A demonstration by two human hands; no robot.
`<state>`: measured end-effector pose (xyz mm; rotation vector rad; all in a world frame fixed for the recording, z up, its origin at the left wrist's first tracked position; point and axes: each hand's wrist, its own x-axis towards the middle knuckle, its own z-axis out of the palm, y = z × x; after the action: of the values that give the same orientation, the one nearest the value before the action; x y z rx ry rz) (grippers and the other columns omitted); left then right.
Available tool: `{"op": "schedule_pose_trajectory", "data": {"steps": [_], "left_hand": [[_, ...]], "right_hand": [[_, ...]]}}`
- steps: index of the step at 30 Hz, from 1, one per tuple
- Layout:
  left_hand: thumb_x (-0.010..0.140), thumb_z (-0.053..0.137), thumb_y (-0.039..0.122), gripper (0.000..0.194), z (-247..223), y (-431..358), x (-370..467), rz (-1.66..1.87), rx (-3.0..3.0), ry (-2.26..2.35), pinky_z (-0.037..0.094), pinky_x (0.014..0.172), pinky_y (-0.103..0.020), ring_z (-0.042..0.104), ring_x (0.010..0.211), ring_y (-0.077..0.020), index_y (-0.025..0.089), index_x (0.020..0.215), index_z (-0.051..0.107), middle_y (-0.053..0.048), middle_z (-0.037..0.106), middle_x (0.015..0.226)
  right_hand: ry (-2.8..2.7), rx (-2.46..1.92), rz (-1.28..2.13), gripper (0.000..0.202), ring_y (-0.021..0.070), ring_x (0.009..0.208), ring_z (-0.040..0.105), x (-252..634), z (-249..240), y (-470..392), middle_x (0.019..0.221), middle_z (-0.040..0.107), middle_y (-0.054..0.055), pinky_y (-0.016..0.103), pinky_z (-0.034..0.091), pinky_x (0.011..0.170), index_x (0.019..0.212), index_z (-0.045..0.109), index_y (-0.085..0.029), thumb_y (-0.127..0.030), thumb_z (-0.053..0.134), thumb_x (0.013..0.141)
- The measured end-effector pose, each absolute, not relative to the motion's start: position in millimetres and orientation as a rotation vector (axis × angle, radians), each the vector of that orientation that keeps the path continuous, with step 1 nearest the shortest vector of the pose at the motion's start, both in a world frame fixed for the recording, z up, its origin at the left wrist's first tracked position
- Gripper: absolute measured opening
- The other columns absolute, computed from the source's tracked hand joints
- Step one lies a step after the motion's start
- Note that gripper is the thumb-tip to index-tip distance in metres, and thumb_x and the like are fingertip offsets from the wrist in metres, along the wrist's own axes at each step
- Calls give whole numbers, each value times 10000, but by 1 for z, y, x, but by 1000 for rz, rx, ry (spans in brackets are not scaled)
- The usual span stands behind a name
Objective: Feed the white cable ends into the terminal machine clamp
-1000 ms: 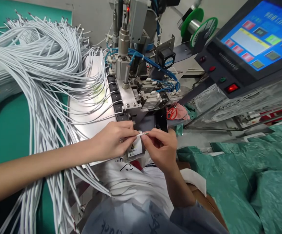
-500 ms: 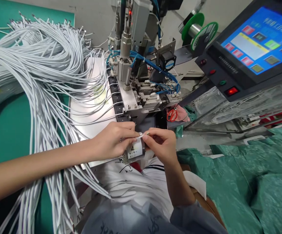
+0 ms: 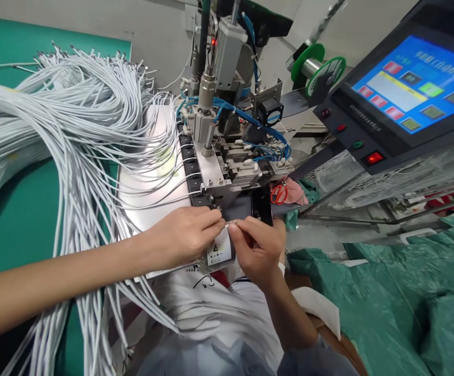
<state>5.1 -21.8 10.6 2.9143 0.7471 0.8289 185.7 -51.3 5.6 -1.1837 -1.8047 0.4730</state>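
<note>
My left hand (image 3: pixel 189 233) is closed in a pinch on a white cable just in front of the machine. The thin end of that cable (image 3: pixel 230 223) shows between my two hands. Thumb and forefinger of my right hand (image 3: pixel 257 249) are pressed together on this end; the fine wires there are too small to make out. Below my fingertips is a white warning label (image 3: pixel 219 251) on the machine's front. A thick bundle of white cables (image 3: pixel 81 156) lies to the left, and several of its cables run into a row of black holders (image 3: pixel 190 167).
The machine's pneumatic cylinder (image 3: pixel 203 125) and blue hoses stand ahead. A control screen (image 3: pixel 415 83) is at upper right, beside a green wire spool (image 3: pixel 313 68). Red-handled scissors (image 3: pixel 279 193) lie by a pink cloth (image 3: pixel 295 192). Green plastic sheeting (image 3: pixel 387 282) covers the right side.
The head view has shifted, so the scene sits slightly lower. My fingertips have drawn closer together, and less of the cable end shows between them. My right hand has turned slightly.
</note>
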Motion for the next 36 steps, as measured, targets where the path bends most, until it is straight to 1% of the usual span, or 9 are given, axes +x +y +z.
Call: {"op": "schedule_pose_trajectory", "data": {"steps": [4, 8, 11, 15, 18, 22, 27, 32, 36], "left_hand": [[855, 402, 90, 226, 12, -20, 3, 821, 3099, 768, 333, 505, -282, 427, 579, -141, 116, 775, 611, -38, 512, 685], [879, 407, 137, 239, 8, -23, 7, 843, 2767, 872, 329, 501, -252, 420, 557, -115, 138, 746, 605, -15, 487, 644], [921, 396, 199, 263, 5, -22, 8, 713, 2579, 828, 358, 528, -214, 448, 577, -94, 139, 754, 589, -9, 483, 666], [889, 364, 127, 215, 3, -11, 4, 367, 2634, 922, 364, 509, -217, 453, 548, -89, 129, 892, 579, -31, 518, 780], [824, 375, 59, 214, 0, -2, 2, 190, 2659, 1048, 407, 536, -228, 497, 571, -102, 111, 894, 570, -56, 532, 831], [827, 362, 58, 256, -6, 4, 2, 95, 2694, 1052, 470, 601, -245, 562, 651, -130, 101, 970, 570, -82, 549, 887], [826, 355, 58, 308, -9, 3, 2, 82, 2744, 1036, 484, 597, -249, 581, 651, -135, 101, 1050, 562, -83, 570, 899], [810, 399, 71, 456, -10, 1, 2, 114, 2782, 1040, 473, 569, -228, 584, 617, -125, 130, 1257, 470, -69, 586, 897], [791, 418, 73, 485, -13, 3, 1, 58, 2845, 1066, 482, 557, -256, 605, 621, -147, 147, 1267, 480, -83, 597, 955]], "right_hand": [[-1914, -1196, 599, 194, 55, 444, 308, 191, 12, -43, 485, 352, -55, 228, 261, 448, 611, 609, -140, -162, 586, 802], [-1718, -1156, 660, 217, 63, 454, 319, 184, 1, -42, 495, 358, -49, 234, 255, 447, 605, 610, -148, -183, 573, 816], [-1577, -1171, 687, 211, 71, 455, 312, 179, -13, -42, 491, 354, -51, 241, 253, 451, 614, 612, -156, -209, 578, 814], [-1533, -1294, 848, 219, 103, 553, 437, 185, -29, -30, 589, 497, -17, 242, 340, 528, 662, 623, -167, -259, 535, 841], [-1504, -1353, 988, 217, 127, 660, 502, 191, -41, -15, 697, 571, 3, 248, 379, 611, 736, 612, -173, -275, 472, 866], [-1445, -1328, 1194, 202, 98, 546, 413, 191, -56, -1, 603, 464, -41, 236, 333, 537, 716, 533, -184, -318, 481, 857], [-1371, -1196, 1398, 261, 76, 479, 324, 186, -66, 4, 534, 340, -74, 223, 258, 466, 670, 438, -190, -361, 486, 861], [-1417, -1199, 1424, 247, 68, 471, 289, 189, -66, 7, 542, 329, -76, 221, 221, 451, 689, 448, -184, -350, 486, 868], [-1450, -1208, 1456, 245, 68, 473, 283, 191, -66, 8, 533, 341, -77, 221, 221, 459, 682, 438, -187, -335, 478, 874]]}}
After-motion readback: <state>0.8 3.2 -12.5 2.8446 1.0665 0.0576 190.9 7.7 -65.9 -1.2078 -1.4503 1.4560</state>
